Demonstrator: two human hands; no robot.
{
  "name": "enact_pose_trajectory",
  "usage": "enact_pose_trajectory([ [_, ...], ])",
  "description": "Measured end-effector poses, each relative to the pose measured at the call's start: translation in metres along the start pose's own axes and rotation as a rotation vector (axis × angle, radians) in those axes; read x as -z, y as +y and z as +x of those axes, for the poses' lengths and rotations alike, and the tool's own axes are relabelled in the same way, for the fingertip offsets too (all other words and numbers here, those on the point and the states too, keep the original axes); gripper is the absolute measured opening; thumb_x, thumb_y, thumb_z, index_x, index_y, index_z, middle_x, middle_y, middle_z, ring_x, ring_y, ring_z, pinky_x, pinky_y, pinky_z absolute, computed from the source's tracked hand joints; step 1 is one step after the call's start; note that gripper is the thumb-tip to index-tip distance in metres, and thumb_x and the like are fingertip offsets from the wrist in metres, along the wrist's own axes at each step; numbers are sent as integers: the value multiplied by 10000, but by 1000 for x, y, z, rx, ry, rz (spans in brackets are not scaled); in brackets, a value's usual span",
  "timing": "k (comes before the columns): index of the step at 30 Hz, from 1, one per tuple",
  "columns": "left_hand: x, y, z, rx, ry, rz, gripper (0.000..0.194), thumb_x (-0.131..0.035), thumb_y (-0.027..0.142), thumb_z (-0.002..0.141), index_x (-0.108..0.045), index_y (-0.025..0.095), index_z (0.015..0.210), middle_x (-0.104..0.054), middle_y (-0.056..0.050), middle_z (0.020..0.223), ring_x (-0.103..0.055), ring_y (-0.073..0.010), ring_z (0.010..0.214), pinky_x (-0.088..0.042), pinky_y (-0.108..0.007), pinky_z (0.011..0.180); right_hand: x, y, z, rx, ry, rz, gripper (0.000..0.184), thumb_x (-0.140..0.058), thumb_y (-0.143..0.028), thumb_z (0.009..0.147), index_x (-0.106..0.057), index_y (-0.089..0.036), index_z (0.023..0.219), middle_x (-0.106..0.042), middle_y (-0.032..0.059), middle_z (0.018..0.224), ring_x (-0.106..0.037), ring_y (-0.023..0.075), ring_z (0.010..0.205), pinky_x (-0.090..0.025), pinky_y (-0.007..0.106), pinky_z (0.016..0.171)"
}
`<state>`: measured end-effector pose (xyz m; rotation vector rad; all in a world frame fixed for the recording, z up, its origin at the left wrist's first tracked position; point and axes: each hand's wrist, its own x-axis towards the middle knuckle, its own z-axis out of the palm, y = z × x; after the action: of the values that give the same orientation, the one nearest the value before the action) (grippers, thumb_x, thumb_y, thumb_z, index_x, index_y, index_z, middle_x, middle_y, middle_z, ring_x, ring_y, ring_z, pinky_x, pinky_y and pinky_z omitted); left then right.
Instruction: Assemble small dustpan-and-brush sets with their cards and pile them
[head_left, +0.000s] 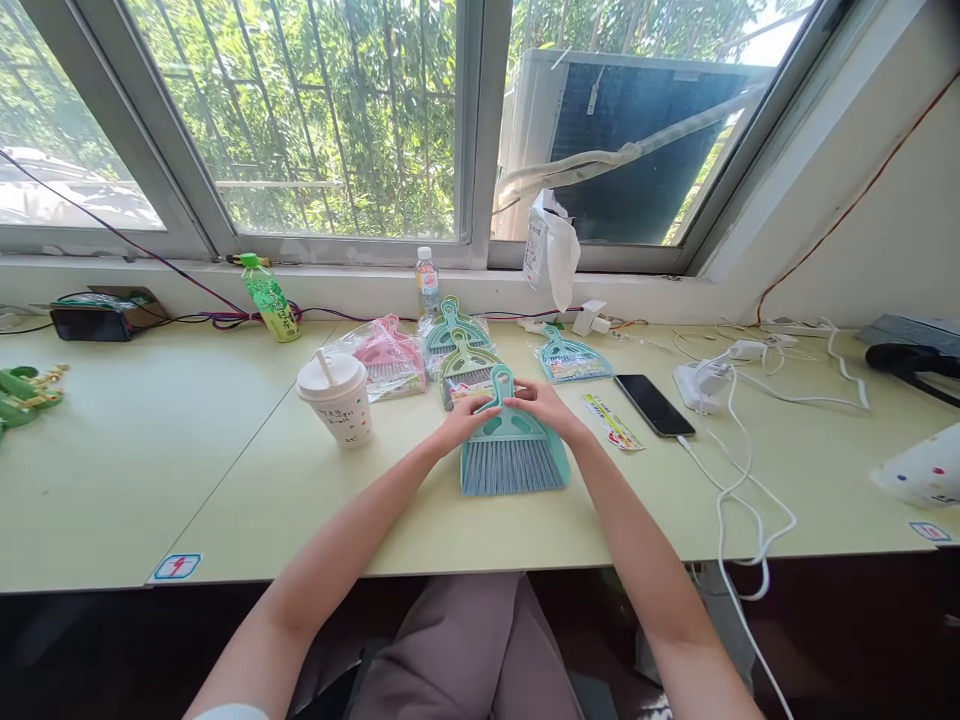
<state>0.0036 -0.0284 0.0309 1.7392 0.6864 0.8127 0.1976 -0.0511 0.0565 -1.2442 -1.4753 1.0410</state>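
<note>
On the table (247, 530), the left hand (461, 426) and right hand (549, 408) grasp the brush (514, 462) from opposite sides near its far end; the brush overlies the dustpan (559, 462).

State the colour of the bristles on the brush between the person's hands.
The bristles are bluish grey, seen best in the head view.

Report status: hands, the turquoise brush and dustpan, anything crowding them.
Left hand and right hand at the handle. Brush and dustpan together, bristles toward camera. Olive-green set close behind; lidded cup to the left, phone to the right.
</note>
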Motion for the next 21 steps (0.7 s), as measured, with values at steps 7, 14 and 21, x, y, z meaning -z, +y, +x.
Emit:
enact_pose_trajectory([
  [7,3,-4,1,21,62,204,392,-556,517,789,-642,146,697,-511,5,606,-428,-109,575,-324,-236,534,-12,6,2,-174,53,202,419,-867,-273,522,-692,-164,886,-733,45,683,-677,193,615,-540,281,517],
  [14,1,-1,2,-16,118,326,478,-580,501,774,-446,167,459,-317,38,469,-335,-93,501,-273,-250,512,-18,11,7,-185,166,121,375,-873,-228,471,-679,-170,787,-705,30,617,-664,191,579,-534,281,503],
  [21,14,1,-1,249,-86,-226,438,-677,495,731,-658,209,1062,-692,-76,989,-634,-228,922,-492,-338,803,1,8,5,-132,181,136,425,-718,-440,686,-672,-185,1022,-732,69,826,-685,216,771,-553,357,726],
])
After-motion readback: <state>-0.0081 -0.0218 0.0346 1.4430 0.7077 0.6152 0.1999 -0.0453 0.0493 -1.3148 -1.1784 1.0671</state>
